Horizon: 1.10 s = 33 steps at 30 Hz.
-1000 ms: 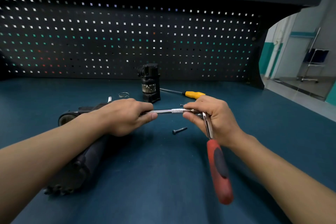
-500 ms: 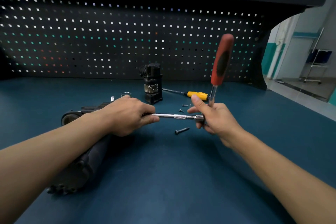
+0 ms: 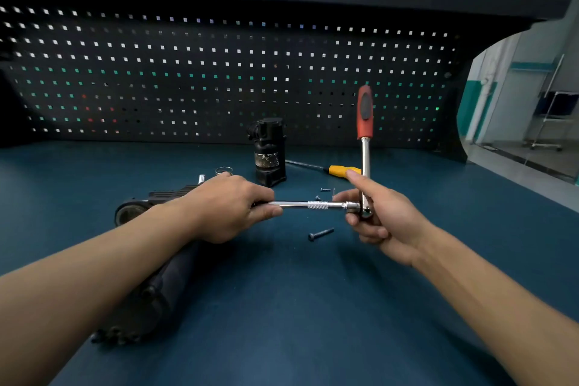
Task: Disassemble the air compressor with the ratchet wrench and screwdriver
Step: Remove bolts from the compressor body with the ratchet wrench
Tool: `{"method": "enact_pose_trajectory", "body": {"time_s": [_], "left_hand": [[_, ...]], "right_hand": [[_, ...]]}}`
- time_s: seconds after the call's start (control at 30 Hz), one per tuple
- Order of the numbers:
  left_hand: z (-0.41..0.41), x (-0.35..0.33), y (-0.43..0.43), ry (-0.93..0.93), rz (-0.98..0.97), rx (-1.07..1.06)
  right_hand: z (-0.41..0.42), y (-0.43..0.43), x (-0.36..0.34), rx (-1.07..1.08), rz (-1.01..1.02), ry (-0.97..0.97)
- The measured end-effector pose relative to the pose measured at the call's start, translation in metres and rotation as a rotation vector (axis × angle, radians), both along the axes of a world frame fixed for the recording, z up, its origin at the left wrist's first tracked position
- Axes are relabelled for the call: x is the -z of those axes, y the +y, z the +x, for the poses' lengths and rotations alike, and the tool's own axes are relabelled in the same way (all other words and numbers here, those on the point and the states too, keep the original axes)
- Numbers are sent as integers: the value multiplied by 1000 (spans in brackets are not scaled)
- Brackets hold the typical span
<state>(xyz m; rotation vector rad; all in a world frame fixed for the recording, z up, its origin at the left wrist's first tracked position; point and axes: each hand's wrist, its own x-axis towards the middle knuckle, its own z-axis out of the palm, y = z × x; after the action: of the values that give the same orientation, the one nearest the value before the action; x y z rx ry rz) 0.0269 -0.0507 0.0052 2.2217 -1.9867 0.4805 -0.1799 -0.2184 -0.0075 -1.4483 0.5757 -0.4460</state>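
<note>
Head view: the air compressor lies on the blue workbench at near left, partly under the left forearm. The left hand curls round the left end of the extension bar. The right hand grips the head of the ratchet wrench, whose red handle stands upright. A loose bolt lies below the bar, and the yellow screwdriver lies farther back.

A black pegboard stands behind the blue tabletop. A metal stand is in the room beyond, right.
</note>
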Motion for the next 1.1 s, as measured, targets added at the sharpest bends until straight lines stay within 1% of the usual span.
{"method": "enact_pose_trajectory", "body": {"time_s": [0.1,0.2,0.33,0.47,0.57,0.67,0.73,0.83,0.93,1.03,1.1], "left_hand": [[-2,-1,2,45,-8,-5],[-3,-2,2,48,5,-10],[-3,-1,2,58,11,-41],[-3,0,2,87,45,-66],[-4,-2,3,100,81,-97],[-5,-3,2,101,105,-122],[-6,-3,3,120,111,-122],[-8,-5,7,178,100,-99],[-9,-7,10,236,84,-63],[-9,-8,10,216,95,-49],[-8,-8,11,194,103,-48]], "right_hand": [[0,-3,-2,-16,24,-62],[0,-4,1,-13,69,-53],[-2,-7,0,-47,-8,-70],[-10,-13,-8,-150,-161,-35],[-14,-16,-8,-176,-288,17],[-14,-18,-4,-156,-406,8],[-11,-17,-1,-119,-485,-36],[-9,-13,0,-68,-689,-101],[-9,-9,2,-59,-879,-61],[-9,-8,6,-50,-925,-5],[-8,-8,8,-15,-906,40]]}}
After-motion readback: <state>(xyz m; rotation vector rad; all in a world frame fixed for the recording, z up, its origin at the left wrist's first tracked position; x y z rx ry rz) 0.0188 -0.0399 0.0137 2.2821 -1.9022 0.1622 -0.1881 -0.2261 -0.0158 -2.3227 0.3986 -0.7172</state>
